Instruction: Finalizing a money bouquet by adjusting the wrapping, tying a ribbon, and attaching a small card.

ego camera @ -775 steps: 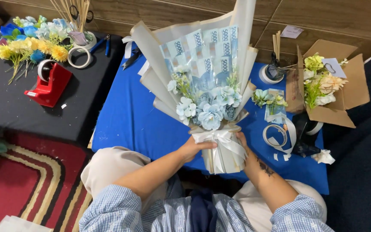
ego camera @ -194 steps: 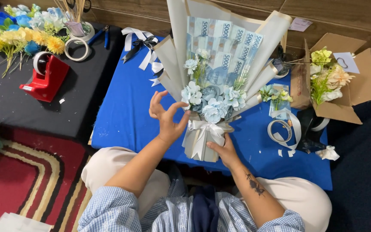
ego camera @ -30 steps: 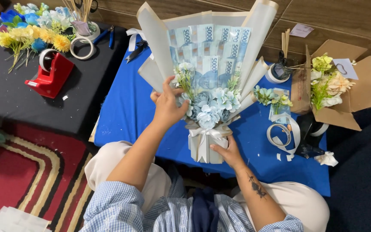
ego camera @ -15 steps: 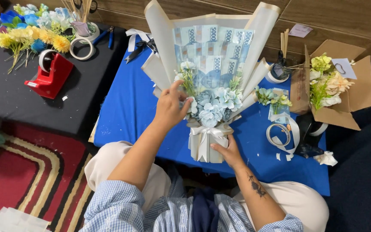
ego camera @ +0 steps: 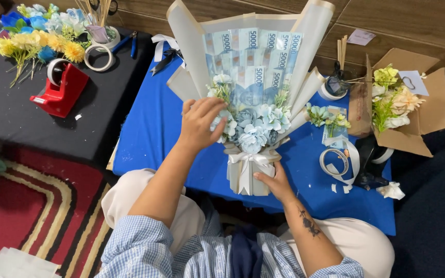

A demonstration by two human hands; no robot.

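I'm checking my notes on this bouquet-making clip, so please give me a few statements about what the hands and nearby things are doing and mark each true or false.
1. The right hand grips the bouquet's wrapped stem below the white ribbon bow. True.
2. The left hand rests flat on the blue cloth. False: it is raised to the bouquet's pale blue flowers, fingers at their left edge.
3. The red tape dispenser stands on the black surface. True.
4. The cardboard box lies empty. False: it holds yellow-green and cream flowers.
5. Folded banknotes fan out behind the flowers. True.
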